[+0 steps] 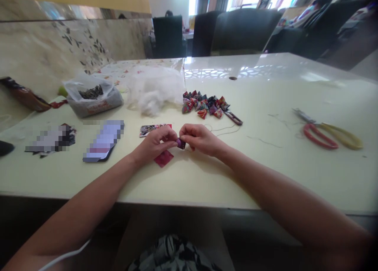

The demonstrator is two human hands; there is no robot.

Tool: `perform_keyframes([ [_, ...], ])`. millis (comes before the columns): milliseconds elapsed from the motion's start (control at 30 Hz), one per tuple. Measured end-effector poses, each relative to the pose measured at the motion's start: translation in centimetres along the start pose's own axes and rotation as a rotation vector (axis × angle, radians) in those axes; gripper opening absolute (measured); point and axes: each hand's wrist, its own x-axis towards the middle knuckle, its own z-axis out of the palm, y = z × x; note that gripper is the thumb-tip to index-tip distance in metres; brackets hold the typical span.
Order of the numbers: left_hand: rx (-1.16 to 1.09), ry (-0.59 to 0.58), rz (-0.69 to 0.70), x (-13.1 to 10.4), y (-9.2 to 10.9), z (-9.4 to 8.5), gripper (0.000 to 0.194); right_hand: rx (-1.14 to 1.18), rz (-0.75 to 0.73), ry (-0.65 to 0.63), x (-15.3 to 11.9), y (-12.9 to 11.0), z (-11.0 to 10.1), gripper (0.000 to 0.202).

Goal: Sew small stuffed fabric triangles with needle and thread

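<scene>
Between my two hands, just above the table, is a small purple piece of fabric (181, 144) with a darker side. My left hand (158, 141) pinches its left part between thumb and fingers. The fingertips of my right hand (201, 139) are closed at its upper right; any needle there is too small to make out. Below my left hand lies a magenta fabric square (164, 159). A black, white and red patterned fabric strip (150, 129) lies behind that hand, partly covered by it. Past my right hand, a loose dark thread (227, 131) trails on the table.
Small stuffed fabric pieces (206, 104) lie clustered beside thread snips (234, 118). Red-and-yellow-handled scissors (325, 135) are at right. White stuffing (152, 99) spills from a clear bag. A plastic bag of dark bits (94, 101), a phone (104, 141) and fabric scraps (53, 139) are at left.
</scene>
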Motion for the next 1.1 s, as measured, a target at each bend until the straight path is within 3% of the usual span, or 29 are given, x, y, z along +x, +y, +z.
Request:
perform_keyframes([
  [167, 0.242, -0.105, 0.027, 0.1, 0.4, -0.2, 0.010, -0.386, -0.089, 0.019, -0.1, -0.3, 0.6, 0.008],
  [267, 0.303, -0.096, 0.040, 0.1, 0.5, -0.2, 0.012, -0.573, -0.124, 0.030, -0.2, -0.4, 0.8, 0.009],
  [400, 0.145, 0.051, 0.002, 0.1, 0.1, 0.0, 0.011, -0.579, -0.153, 0.143, -0.2, -0.4, 0.9, 0.011],
  [567, -0.146, 0.145, -0.176, 0.2, 0.1, 0.2, 0.028, -0.533, -0.196, 0.232, -0.4, -0.5, 0.7, 0.011],
  [800, -0.096, 0.174, -0.213, 0.2, 1.1, 0.2, 0.025, -0.616, -0.203, 0.171, -0.4, -0.5, 0.8, 0.010],
  [1100, 0.111, 0.120, -0.142, 0.0, 0.8, 0.3, 0.016, -0.759, -0.186, 0.076, -0.4, -0.3, 1.2, 0.015],
])
